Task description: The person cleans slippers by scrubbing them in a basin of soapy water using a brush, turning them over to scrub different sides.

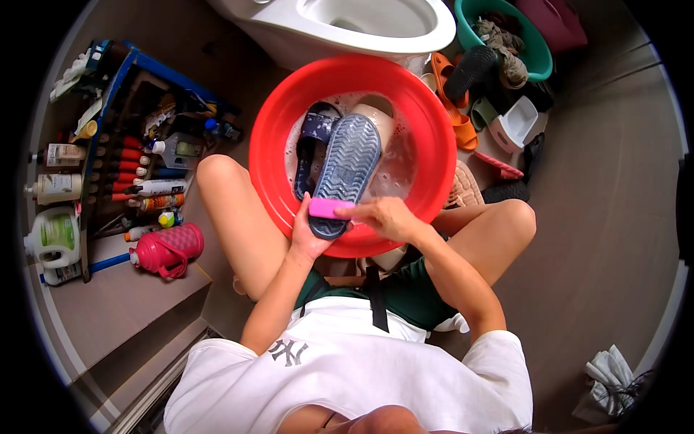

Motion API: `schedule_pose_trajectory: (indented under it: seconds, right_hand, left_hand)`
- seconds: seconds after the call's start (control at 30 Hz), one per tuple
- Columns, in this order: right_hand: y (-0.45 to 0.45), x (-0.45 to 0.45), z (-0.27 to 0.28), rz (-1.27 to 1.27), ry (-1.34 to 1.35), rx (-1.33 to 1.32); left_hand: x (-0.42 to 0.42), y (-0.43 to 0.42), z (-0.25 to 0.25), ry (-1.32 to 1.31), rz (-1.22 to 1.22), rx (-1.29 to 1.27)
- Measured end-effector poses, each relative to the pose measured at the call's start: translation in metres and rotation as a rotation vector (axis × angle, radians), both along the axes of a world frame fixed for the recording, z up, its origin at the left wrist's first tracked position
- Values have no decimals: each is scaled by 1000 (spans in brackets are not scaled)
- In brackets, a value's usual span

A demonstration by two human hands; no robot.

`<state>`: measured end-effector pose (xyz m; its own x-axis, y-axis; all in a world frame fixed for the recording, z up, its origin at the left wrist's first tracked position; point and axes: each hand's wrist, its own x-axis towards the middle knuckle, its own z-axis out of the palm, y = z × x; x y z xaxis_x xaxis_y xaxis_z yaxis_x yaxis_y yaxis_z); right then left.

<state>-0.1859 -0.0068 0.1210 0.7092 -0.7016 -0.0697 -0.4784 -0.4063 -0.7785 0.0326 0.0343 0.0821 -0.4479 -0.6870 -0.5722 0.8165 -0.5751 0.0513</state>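
Observation:
A dark blue slipper point(350, 153), its zigzag-ridged sole facing up, lies tilted over the near part of the red basin point(273, 123). My left hand point(309, 233) grips it by the near end, fingers closed around its edge. In my right hand point(389, 219) is a pink brush point(331, 209), pressed against the sole close to my left hand; its bristles are hidden. Behind the slipper, a dark patterned slipper point(318, 124) and a beige slipper point(377, 116) sit in the soapy water point(394, 170).
A white toilet point(340, 32) stands beyond the basin. Back right are a green tub point(541, 54) holding cloth, orange slippers point(463, 130) and a white stool-like object point(515, 123). A rack with bottles point(58, 188) and a pink thermos jug point(170, 248) are on the left.

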Motion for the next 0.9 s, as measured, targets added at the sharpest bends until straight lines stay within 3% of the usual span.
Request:
schedule_pose_trajectory:
  seconds: [0.2,0.43,0.53,0.63,0.83,0.9]
  right_hand:
    - [-50,-18,-25,-517,36,-135]
    - [-60,-22,-44,-841,106,-99]
    - [-66,-31,-60,-844,-22,44]
    - [-66,-36,-57,-843,-137,380]
    - [-44,-21,-39,-736,-404,217]
    - [-25,-19,-26,-583,-289,286]
  left_hand:
    - [-7,-5,12,80,13,-127]
    - [-8,-7,14,104,0,-154]
    - [-11,-7,22,157,45,-110]
    - [-8,-5,13,195,97,-98]
    - [0,-7,8,192,154,-31]
    - [1,-7,5,108,149,-64]
